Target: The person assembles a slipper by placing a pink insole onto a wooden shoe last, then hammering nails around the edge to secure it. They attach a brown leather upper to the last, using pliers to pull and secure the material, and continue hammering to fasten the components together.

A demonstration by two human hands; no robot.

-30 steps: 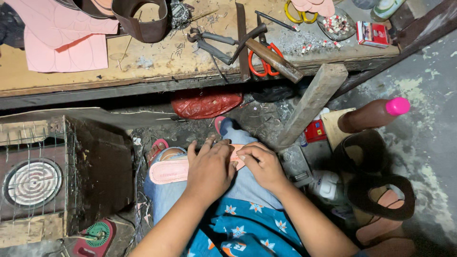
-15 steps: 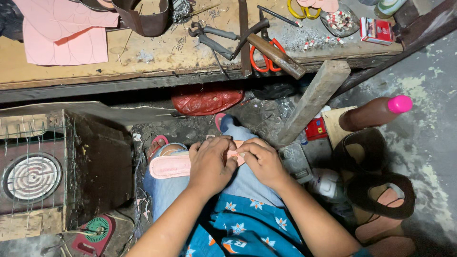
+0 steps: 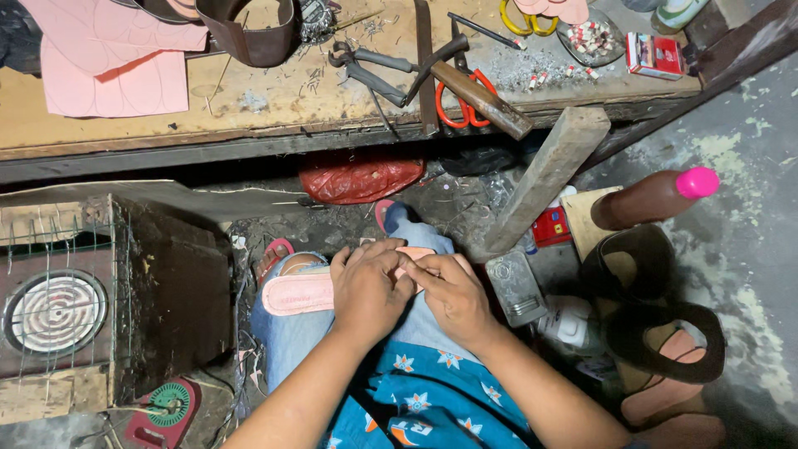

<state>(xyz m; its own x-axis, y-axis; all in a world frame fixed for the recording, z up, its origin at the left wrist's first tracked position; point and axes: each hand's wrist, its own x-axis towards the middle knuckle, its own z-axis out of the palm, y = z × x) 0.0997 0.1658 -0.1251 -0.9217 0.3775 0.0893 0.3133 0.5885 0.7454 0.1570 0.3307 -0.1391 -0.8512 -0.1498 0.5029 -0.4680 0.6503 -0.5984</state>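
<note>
A pink sandal strap piece (image 3: 298, 292) lies across my lap over blue jeans. My left hand (image 3: 370, 288) covers its right part and presses it down with curled fingers. My right hand (image 3: 451, 293) meets the left one and pinches the strap's right end (image 3: 416, 252) between thumb and fingers. Both hands rest on my knees, below the edge of a low wooden workbench (image 3: 274, 116).
On the bench lie pink sheets (image 3: 108, 58), a brown strap loop (image 3: 249, 33), pliers (image 3: 370, 71), a hammer (image 3: 478, 91) and orange scissors (image 3: 453, 112). A coil heater in a box (image 3: 54, 312) stands left. A bottle with a pink cap (image 3: 657, 195), brown sandals (image 3: 665, 333) and a wooden block (image 3: 549, 175) are on the right.
My hands stay on the pink strap with only small finger shifts. The view has tilted slightly, otherwise nothing has moved.
</note>
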